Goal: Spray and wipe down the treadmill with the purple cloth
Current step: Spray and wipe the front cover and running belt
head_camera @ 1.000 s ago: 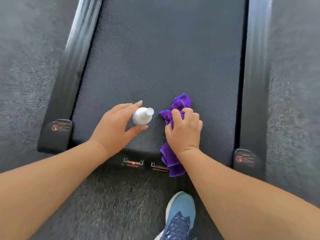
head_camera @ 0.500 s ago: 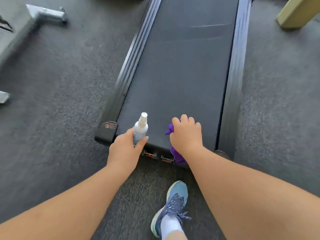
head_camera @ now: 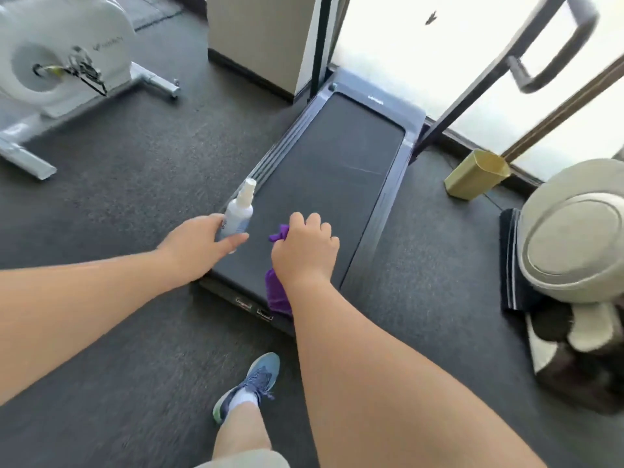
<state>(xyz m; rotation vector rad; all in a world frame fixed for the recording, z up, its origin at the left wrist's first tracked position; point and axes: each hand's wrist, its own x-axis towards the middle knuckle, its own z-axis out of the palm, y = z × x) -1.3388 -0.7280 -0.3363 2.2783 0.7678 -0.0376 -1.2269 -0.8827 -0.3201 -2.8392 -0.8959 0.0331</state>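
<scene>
A flat black treadmill lies on the dark floor and runs away from me toward a window. My left hand holds a small white spray bottle over the treadmill's near left corner, nozzle pointing up and away. My right hand grips the purple cloth above the near end of the belt. One end of the cloth sticks out past my fingers and the rest hangs below my wrist over the treadmill's rear edge.
A white exercise bike stands at the far left. A yellow bin sits right of the treadmill near the window. A round grey machine on a dark mat fills the right side. My blue shoe is on the floor behind the treadmill.
My head has risen and pulled back, so the whole treadmill and the room now show. Both hands have lifted from the belt's near end, the bottle and cloth still in them.
</scene>
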